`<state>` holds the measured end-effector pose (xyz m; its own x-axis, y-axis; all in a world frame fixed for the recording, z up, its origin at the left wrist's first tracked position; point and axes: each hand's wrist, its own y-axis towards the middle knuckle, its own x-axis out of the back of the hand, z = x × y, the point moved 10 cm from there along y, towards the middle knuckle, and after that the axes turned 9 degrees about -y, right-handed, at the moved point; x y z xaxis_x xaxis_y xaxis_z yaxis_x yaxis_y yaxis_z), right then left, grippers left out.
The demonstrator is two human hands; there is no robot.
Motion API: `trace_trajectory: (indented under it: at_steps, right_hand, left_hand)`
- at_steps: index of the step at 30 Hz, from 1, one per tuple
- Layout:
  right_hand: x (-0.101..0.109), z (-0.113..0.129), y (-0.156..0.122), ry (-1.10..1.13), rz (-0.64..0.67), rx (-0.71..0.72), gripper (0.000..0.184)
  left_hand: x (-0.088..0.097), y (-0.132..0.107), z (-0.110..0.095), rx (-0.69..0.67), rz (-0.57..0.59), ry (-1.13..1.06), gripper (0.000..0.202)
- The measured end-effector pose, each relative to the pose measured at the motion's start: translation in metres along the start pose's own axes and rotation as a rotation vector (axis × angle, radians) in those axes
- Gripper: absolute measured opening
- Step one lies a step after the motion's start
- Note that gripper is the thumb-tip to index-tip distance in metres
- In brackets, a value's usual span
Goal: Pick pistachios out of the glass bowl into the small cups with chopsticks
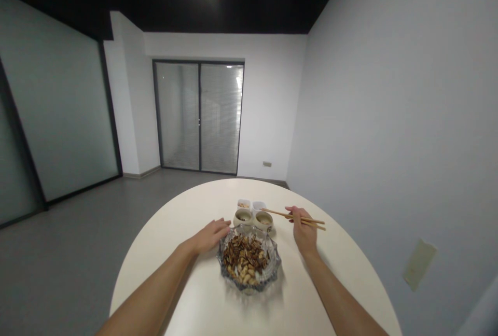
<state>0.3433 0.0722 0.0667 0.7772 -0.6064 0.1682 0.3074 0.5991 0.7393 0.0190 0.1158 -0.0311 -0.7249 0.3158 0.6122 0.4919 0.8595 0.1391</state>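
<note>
Right hand (304,229) grips wooden chopsticks (295,216), left hand (212,236) lies open beside a glass bowl (277,261) of light, slippery seeds and nuts (244,255).

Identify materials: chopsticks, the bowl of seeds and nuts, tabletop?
The chopsticks look like wood or bamboo: matte, warm tan. The bowl seems to be clear pressed glass: see-through, glossy, with a faceted, scalloped rim. The tabletop looks laminated or painted: smooth satin off-white; what lies beneath cannot be told.

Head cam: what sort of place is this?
Likely an office meeting room, going by the frosted glass partition, the glass double doors with blinds and the round white table.
</note>
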Motion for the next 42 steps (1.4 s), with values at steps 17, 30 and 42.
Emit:
trace_trajectory:
  at_steps: [17,30,42]
  right_hand:
    - [-0.027,0.058,-0.025,0.167,0.269,0.014,0.067]
    - [-0.043,0.036,-0.033,0.189,0.324,-0.157,0.071]
    - [-0.043,0.041,-0.033,0.249,0.312,-0.164,0.068]
  left_hand:
    - [0.000,0.001,0.001,-0.004,-0.005,-0.003,0.077]
    - [0.000,0.001,-0.001,-0.007,-0.015,-0.006,0.077]
    - [0.001,0.000,-0.001,-0.002,-0.016,-0.013,0.077]
